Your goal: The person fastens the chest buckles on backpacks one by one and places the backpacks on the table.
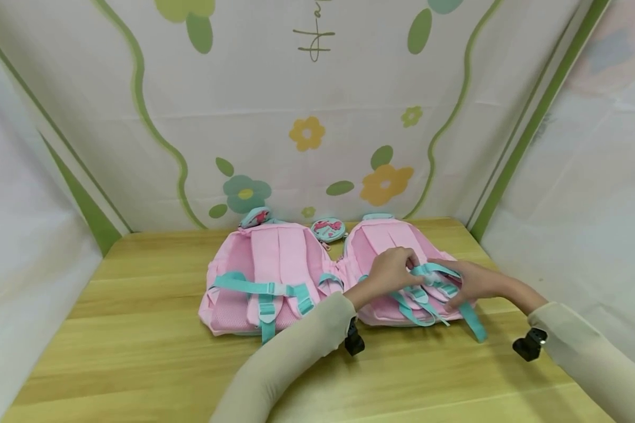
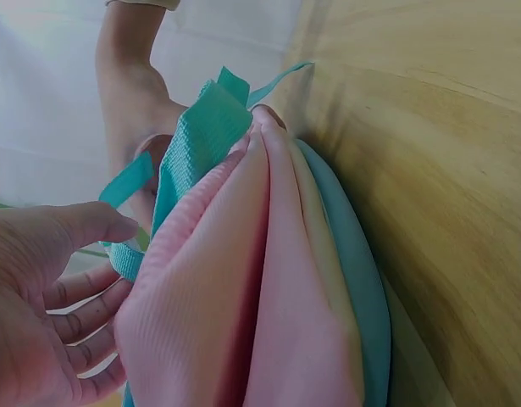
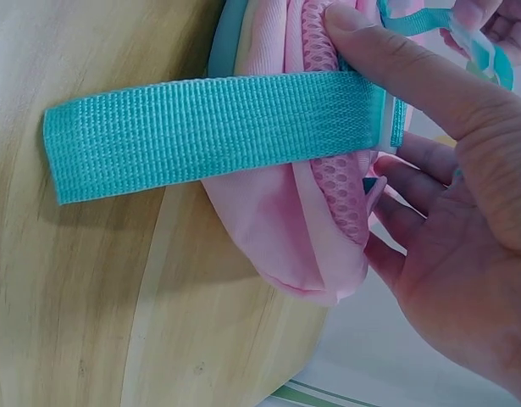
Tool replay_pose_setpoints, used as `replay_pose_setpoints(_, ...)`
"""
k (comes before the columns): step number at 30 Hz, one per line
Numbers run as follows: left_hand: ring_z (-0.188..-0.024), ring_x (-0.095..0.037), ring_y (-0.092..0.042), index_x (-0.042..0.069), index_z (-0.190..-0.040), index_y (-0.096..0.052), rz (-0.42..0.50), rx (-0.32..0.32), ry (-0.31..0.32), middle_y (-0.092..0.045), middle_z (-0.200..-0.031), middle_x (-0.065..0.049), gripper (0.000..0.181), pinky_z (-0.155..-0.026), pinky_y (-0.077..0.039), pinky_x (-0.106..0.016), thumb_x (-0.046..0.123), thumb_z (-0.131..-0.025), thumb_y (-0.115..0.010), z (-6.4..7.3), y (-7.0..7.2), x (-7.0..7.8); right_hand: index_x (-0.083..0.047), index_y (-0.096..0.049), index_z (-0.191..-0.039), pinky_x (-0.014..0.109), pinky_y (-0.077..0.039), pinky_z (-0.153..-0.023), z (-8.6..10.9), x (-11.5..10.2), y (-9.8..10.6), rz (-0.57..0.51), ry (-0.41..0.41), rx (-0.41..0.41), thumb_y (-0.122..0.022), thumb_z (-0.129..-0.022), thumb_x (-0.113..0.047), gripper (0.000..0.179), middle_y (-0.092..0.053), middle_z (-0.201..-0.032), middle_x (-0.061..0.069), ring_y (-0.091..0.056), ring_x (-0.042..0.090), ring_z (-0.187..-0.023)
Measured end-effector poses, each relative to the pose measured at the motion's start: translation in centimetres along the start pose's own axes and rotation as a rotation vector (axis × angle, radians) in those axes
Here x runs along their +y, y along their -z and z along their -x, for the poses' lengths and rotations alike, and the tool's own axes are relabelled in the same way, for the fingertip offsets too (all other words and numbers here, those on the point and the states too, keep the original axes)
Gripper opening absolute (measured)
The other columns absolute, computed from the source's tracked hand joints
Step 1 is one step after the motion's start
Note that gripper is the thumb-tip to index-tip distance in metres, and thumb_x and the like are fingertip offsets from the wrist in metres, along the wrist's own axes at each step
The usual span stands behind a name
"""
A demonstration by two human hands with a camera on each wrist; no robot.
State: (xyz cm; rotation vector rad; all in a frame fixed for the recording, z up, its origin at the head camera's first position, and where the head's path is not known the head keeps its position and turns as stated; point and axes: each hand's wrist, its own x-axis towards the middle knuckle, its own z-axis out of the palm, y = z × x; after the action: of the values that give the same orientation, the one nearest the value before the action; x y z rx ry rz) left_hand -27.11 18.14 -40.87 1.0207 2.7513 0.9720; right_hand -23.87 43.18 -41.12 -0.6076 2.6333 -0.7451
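Note:
Two pink backpacks lie side by side with their shoulder straps up. At the right backpack (image 1: 369, 251), my left hand (image 1: 388, 273) pinches a teal strap (image 2: 126, 258) with a pale buckle piece between thumb and forefinger. My right hand (image 1: 473, 282) curls round the teal webbing at this backpack's right side. Its thumb (image 3: 396, 55) reaches to the pink mesh edge, and its fingers bend behind a buckle on the wide teal strap (image 3: 201, 131). That strap's loose end hangs out over the table. Untouched, the left backpack (image 1: 280, 252) has a teal strap fastened across its front.
A round teal pouch (image 1: 328, 229) with a pink picture lies between the backpacks at the back; another pouch (image 1: 256, 217) sits atop the left backpack. The wooden table (image 1: 137, 329) meets a flower-printed cloth wall (image 1: 275, 88) behind, with white cloth at both sides.

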Motion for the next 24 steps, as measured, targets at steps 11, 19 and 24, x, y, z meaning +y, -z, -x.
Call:
replay_pose_setpoints(11,-0.072,-0.001,-0.052,0.018,-0.093,-0.065,0.064,0.036,-0.039,-0.067,-0.091,0.007,0.025,-0.063,-0.041,-0.014,0.032,-0.082,-0.082,1.0,0.8,-1.3,0.001,-0.041,-0.153,0.063,-0.044,-0.104,0.1,-0.4,-0.1,-0.005,0.051,0.012,-0.091,-0.075,-0.035,0.099,-0.037,-0.159,0.027,-0.03,0.056,-0.144)
replay_pose_setpoints(19,-0.075,0.0,-0.052,0.016,-0.095,-0.065,0.155,0.069,-0.151,-0.069,-0.094,0.006,0.023,-0.071,-0.043,-0.011,0.024,-0.082,-0.083,1.8,1.0,-2.0,-0.001,-0.042,-0.153,0.049,-0.048,-0.1,0.1,-0.4,-0.1,0.024,0.042,0.011,-0.09,-0.076,-0.038,0.098,-0.038,-0.16,0.025,-0.032,0.051,-0.144)
replay_pose_setpoints(24,-0.083,0.0,-0.056,0.013,-0.099,-0.066,0.166,0.042,-0.222,-0.071,-0.098,0.002,0.022,-0.079,-0.043,-0.009,0.022,-0.085,-0.08,1.7,0.9,-2.1,-0.001,-0.043,-0.152,0.035,-0.05,-0.095,0.1,-0.6,0.1,0.023,0.045,0.002,-0.09,-0.076,-0.036,0.096,-0.037,-0.16,0.025,-0.032,0.052,-0.143)
